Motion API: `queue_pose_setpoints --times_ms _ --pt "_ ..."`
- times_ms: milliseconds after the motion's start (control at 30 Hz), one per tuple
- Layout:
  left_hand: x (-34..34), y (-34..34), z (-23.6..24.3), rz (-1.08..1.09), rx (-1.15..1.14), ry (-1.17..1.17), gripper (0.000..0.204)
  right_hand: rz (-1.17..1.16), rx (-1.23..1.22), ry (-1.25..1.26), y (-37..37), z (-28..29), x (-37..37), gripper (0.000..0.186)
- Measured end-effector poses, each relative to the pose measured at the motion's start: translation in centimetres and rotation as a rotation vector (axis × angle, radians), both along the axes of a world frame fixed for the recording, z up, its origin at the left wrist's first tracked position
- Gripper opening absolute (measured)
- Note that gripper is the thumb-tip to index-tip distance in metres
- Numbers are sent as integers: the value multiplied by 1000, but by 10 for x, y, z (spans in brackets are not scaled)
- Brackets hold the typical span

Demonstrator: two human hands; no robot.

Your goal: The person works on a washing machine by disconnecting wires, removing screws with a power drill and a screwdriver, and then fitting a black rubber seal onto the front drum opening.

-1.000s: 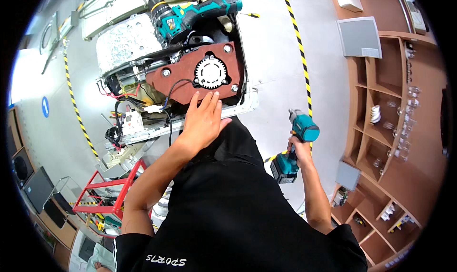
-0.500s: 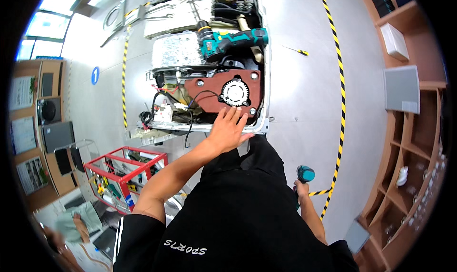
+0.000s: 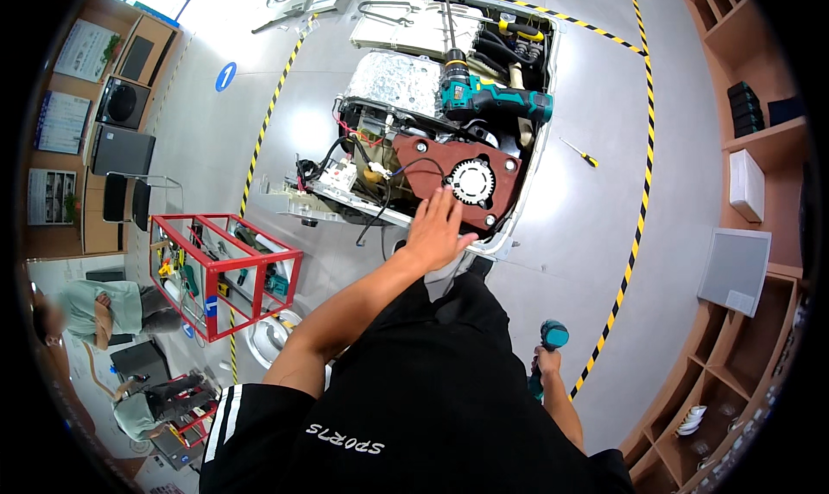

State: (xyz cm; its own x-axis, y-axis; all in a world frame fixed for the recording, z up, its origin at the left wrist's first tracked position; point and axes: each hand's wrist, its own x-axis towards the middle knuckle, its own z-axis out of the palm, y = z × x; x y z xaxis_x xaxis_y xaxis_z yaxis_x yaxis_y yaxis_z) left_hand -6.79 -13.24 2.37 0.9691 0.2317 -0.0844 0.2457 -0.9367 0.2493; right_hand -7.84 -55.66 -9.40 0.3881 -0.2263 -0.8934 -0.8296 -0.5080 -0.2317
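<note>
Fingers [image 3: 443, 202] of the bare left hand [image 3: 434, 237] are lying nearly straight, thumb held apart, gripping nothing; their tips are resting at the near edge of a flat reddish-brown panel [image 3: 419, 181] with silver bolts. Just beyond and to the right of those fingertips, a white toothed ring [image 3: 472, 181] is sitting in the panel's dark round opening. A thin black cable [image 3: 377, 219] is hanging left of the fingers, and a pale metal housing with a raised rim [image 3: 490, 249] is surrounding the panel. Farther beyond the fingers, a teal-and-black cordless drill with a long bit [image 3: 496, 101] is lying across the housing, next to a silvery, crinkled block [image 3: 393, 84].

Well to the right of the left fingers and nearer the body, the right hand [image 3: 548, 360] is closing its fingers round the handle of a second teal-and-black power tool [image 3: 553, 333], which is hanging above the grey floor.

Out to the right of the left fingers, a yellow-and-black screwdriver [image 3: 590, 160] is lying on the floor, short of a yellow-and-black striped tape line [image 3: 643, 209]. Well to their left, a red metal frame [image 3: 211, 287] is holding tools, and a person in a pale green top [image 3: 97, 311] is sitting beyond it.
</note>
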Motion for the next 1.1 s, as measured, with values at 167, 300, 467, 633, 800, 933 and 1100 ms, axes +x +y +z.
queue_pose_setpoints --times_ms 167,300,467,633,800,933,1100 --pt "2 31 -5 162 112 49 79 141 -1 -103 19 13 10 4" --pt "8 28 -4 141 97 201 85 194 -25 -97 25 15 5 4" --pt "-4 41 3 30 107 280 84 258 -10 -104 35 23 -4 9" --pt "8 41 14 122 -5 351 81 324 52 -96 25 11 -15 9" --pt "-30 27 20 -34 50 -22 58 272 51 2 15 -8 -17 11" --pt "-83 1 38 -167 -391 -108 30 275 39 -12 20 -1 -14 10" --pt "-160 -4 42 -1 -616 168 35 267 40 -37 25 -11 -17 10"
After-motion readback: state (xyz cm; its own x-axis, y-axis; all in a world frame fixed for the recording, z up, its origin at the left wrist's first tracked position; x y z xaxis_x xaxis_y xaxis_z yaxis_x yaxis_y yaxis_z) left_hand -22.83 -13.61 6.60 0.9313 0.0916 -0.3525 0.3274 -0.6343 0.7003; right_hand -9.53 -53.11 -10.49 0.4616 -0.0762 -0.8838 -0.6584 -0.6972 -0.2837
